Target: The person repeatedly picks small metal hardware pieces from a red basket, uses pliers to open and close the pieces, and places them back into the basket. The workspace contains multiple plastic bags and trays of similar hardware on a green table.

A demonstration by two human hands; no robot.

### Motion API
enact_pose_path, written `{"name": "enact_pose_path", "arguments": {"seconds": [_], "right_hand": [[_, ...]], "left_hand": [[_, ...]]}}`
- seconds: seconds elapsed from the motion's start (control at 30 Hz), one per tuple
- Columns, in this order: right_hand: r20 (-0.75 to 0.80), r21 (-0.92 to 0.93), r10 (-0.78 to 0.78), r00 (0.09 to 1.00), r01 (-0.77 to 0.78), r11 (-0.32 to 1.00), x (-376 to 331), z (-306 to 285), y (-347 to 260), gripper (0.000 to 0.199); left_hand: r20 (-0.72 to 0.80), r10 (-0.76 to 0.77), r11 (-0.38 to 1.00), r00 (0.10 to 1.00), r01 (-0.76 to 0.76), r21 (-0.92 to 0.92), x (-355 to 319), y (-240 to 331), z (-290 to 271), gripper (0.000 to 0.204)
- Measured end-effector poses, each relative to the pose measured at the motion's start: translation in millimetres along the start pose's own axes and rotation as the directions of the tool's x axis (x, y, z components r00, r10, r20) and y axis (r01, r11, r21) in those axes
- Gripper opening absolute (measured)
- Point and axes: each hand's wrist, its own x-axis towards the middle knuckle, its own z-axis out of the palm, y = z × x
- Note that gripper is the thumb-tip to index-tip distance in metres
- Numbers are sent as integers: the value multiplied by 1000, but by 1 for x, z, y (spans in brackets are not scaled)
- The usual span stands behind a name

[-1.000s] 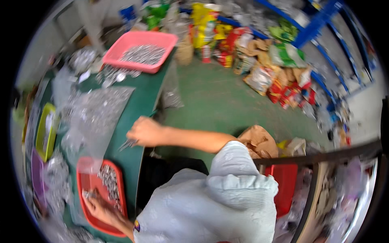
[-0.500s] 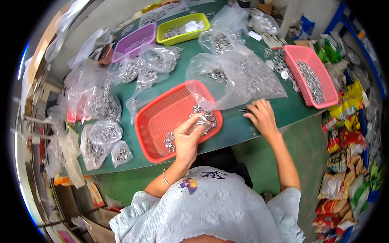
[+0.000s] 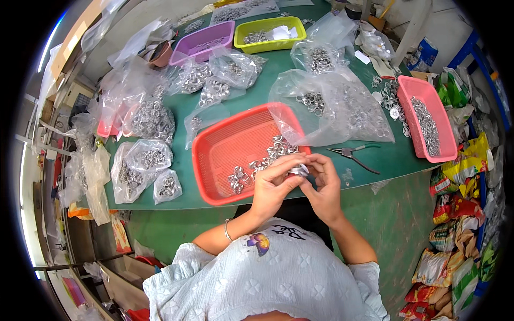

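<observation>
My left hand [image 3: 274,184] is closed on a few silver metal rings [image 3: 300,170] over the near right part of the red basket. From the other side my right hand [image 3: 324,188] meets it, fingers bent and fingertips at the same rings; how much each hand carries is partly hidden. Below and beside my left hand, the red basket [image 3: 225,147] holds loose silver rings [image 3: 237,180] along its near and right side. To the right of my right hand, a pair of pliers [image 3: 348,153] lies on the green table with its handles spread.
Clear bags of metal parts [image 3: 152,120] crowd the left. A large plastic bag [image 3: 348,112] overlaps the red basket's right rim. Purple [image 3: 206,43] and yellow-green [image 3: 270,33] baskets stand at the back, a pink basket [image 3: 447,128] at the right. Packages [image 3: 444,235] line the floor at right.
My right hand has left the pliers and come over to my left hand at the rings. My left hand has moved slightly right. The whole view has shifted.
</observation>
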Motion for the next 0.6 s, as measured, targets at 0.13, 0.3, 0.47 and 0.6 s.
{"name": "enact_pose_path", "arguments": {"seconds": [0.13, 0.3, 0.47, 0.6], "right_hand": [[-55, 108, 66, 996, -60, 992, -5, 5, 4, 35], [78, -131, 3, 997, 7, 991, -5, -5, -5, 32], [215, 75, 198, 956, -219, 973, 1, -8, -18, 29], [354, 259, 242, 903, -343, 903, 6, -11, -25, 25]], "left_hand": [[64, 34, 997, 997, -38, 67, -1, 6, 1, 33], [37, 114, 915, 993, -119, 384, -6, 17, -3, 33], [42, 65, 895, 997, -77, 439, -4, 35, 0, 32], [201, 14, 888, 979, -104, 447, -2, 44, -11, 28]]}}
